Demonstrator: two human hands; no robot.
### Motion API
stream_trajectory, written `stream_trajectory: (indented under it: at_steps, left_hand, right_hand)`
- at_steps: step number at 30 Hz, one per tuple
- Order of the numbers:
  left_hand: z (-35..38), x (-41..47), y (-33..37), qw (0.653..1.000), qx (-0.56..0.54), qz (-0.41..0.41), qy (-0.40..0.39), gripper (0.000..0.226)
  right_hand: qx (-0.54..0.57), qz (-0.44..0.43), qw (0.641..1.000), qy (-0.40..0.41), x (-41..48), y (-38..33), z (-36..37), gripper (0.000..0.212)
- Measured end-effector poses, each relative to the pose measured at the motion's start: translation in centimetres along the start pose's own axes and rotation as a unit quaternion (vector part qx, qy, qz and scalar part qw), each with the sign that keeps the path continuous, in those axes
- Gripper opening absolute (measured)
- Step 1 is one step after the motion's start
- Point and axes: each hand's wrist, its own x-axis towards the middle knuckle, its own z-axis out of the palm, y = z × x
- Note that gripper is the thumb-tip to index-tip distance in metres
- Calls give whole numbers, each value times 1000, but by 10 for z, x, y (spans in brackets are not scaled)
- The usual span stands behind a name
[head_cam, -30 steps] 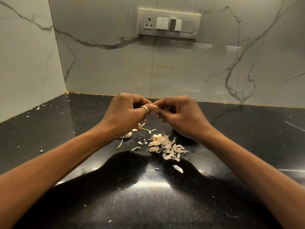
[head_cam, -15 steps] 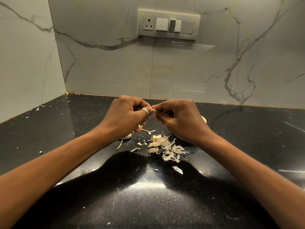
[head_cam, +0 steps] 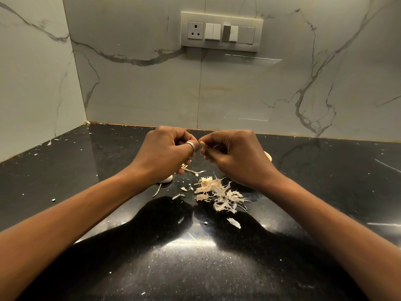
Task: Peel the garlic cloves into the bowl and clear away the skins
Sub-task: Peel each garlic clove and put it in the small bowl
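Two hands: my left hand (head_cam: pixel 167 153) and right hand (head_cam: pixel 233 158) meet fingertip to fingertip above the worktop (head_cam: pixel 86 192); both are curled tight and pinch one small clove (head_cam: pixel 201 142) between them; only its pale tip shows.
Change: very little over the last second; both hands have kept their place and their pinch; the right one has rolled slightly, and a far clove (head_cam: pixel 268 157) now shows behind it that was hidden a second ago.
Skins: the pile of skins (head_cam: pixel 219 194) lies on the worktop just below the hands, the same shape as before; I see no fresh piece fallen; a loose strip (head_cam: pixel 192 170) sits under the left hand, and I cannot tell if it hangs or lies.
Other cloves: a white clove (head_cam: pixel 166 179) rests on the worktop, half hidden by my left wrist.
Bowl: not in view.
Meaning: I judge this clove's skin is resisting, so I am mid-peel; it goes to the bowl once bare, at least two cloves wait, and the clearing of skins has not begun.
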Motion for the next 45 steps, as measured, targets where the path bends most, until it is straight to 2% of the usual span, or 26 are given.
stream_trajectory:
  at_steps: [5, 16, 23, 34, 45]
  left_hand:
    - [-1, -1, 2, 999, -43, -17, -16, 16]
    - [-3, 0, 2, 996, -63, -40, -52, 14]
    - [-2, 0, 4, 996, -60, -44, -55, 12]
    - [-5, 1, 6, 994, -36, -76, -72, 9]
    - [-4, 0, 6, 994, -8, -71, -85, 12]
  right_hand:
    - [-17, -11, 1000, 4, 0, 1, 1, 22]
    - [-39, -27, 999, 12, 0, 8, 2, 11]
    - [-47, -31, 998, 13, 0, 10, 2, 8]
    - [-116, -54, 992, -4, 0, 8, 0, 9]
    - [-119, -66, 991, -9, -1, 3, -1, 8]
